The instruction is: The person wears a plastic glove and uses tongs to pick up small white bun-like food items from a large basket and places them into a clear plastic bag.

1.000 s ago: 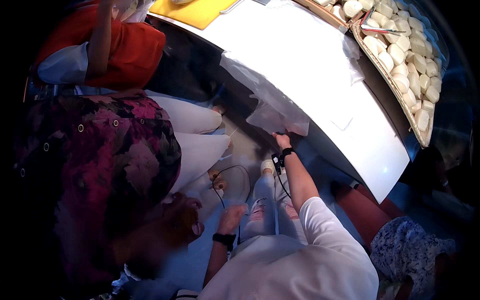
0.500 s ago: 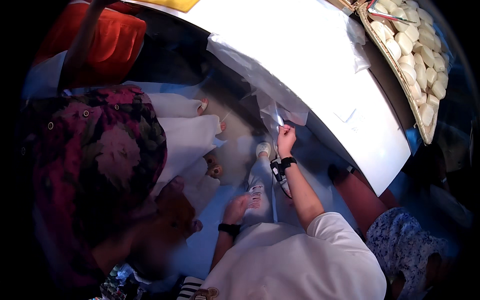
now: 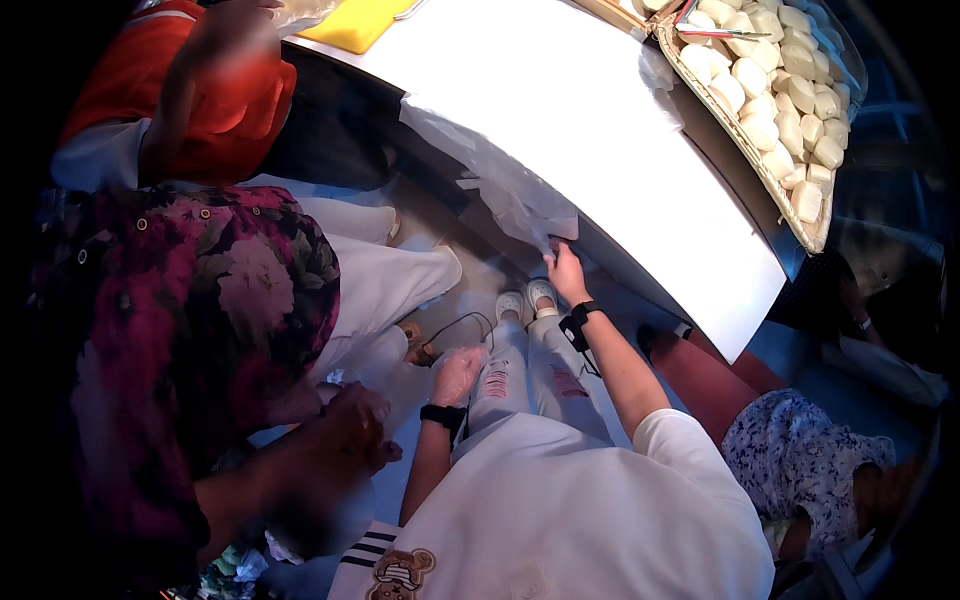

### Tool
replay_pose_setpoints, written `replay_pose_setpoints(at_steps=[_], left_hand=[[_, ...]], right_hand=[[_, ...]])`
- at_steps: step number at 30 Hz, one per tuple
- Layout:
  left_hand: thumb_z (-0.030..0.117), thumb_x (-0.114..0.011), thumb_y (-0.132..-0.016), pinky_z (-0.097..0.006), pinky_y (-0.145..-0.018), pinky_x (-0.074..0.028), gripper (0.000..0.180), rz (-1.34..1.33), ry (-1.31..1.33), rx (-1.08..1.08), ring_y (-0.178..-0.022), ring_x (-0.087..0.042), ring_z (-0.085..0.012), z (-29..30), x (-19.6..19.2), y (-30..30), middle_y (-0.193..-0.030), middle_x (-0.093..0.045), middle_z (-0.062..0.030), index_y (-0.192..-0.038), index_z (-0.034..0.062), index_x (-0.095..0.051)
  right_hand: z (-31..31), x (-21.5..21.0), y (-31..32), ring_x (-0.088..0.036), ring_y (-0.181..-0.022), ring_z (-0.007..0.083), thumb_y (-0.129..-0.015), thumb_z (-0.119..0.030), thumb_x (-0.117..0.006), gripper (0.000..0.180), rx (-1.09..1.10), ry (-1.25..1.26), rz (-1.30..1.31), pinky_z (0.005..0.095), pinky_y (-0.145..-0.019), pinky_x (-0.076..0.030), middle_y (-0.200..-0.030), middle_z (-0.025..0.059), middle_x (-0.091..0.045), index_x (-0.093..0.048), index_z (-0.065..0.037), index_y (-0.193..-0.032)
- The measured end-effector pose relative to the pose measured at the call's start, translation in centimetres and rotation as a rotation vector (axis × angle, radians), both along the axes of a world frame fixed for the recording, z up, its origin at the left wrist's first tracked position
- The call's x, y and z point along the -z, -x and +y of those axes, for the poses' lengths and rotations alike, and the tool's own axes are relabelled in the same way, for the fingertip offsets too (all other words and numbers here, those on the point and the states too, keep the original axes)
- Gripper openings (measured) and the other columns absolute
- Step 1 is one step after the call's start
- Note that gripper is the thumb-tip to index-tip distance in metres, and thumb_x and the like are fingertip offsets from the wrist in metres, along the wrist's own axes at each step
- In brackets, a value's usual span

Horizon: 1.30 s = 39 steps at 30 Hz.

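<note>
My right hand reaches forward to the table's near edge, its fingers pinched on the lower end of a thin clear plastic bag in the sheets that hang there. Closer to my body, above my left thigh, my left hand is held with its fingers curled in. A shiny see-through film, like a thin plastic glove, seems to cover it; whether it holds anything is hidden. Dark bands with small devices sit on both wrists.
A white table curves across the front. Pale buns fill a woven tray at the far right; a yellow board lies far left. People stand close by: a floral top, an orange garment, a patterned skirt.
My right hand has drawn slightly nearer, still at the hanging plastic. My left hand has risen a little and now looks film-covered. The view has shifted, moving the table and buns leftward.
</note>
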State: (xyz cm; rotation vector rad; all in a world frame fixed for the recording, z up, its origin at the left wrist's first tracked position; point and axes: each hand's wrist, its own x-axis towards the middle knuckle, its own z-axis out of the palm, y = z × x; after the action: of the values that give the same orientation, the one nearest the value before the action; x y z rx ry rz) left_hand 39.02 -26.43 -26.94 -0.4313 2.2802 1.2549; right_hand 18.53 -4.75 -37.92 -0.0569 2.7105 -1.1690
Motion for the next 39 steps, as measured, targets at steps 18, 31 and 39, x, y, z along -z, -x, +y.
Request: replay_pose_setpoints(at_steps=[18, 31, 39], left_hand=[[0.041, -0.049, -0.099, -0.036, -0.101, -0.041, 0.053, -0.343, -0.753, -0.783, -0.12, -0.054, -0.0248, 1.0, 10.5, -0.5, -0.135, -0.054, -0.0123, -0.137, 0.0037, -0.047], [0.021, -0.06, -0.096, -0.035, -0.086, -0.05, 0.043, -0.218, -0.858, -1.274, -0.097, -0.062, -0.0225, 4.1, 12.5, 9.1, -0.119, -0.059, -0.009, -0.132, 0.002, -0.048], [0.04, -0.059, -0.093, -0.032, -0.088, -0.046, 0.06, -0.4, -0.965, -1.205, -0.099, -0.059, -0.0214, 4.5, 3.4, 9.7, -0.114, -0.058, -0.0151, -0.133, 0.0005, -0.038]], right_hand=[[-5.7, 10.9, -1.7, -0.065, -0.067, 0.0244, -0.086, -0.005, -0.059, 0.013, 0.378, 0.287, -0.307, 0.0337, -0.066, -0.049, -0.075, 0.0157, -0.066, -0.065, 0.003, -0.095], [-0.6, -7.0, -0.9, -0.058, -0.045, 0.0159, -0.099, -0.02, -0.052, 0.026, 0.02, 0.284, -0.625, 0.0307, -0.047, -0.046, -0.061, 0.0104, -0.062, -0.052, 0.004, -0.09], [-0.8, -8.4, -5.5, -0.055, -0.045, 0.0126, -0.098, -0.014, -0.052, 0.016, 0.018, 0.496, -0.647, 0.028, -0.043, -0.042, -0.059, 0.0077, -0.061, -0.046, 0.001, -0.096]])
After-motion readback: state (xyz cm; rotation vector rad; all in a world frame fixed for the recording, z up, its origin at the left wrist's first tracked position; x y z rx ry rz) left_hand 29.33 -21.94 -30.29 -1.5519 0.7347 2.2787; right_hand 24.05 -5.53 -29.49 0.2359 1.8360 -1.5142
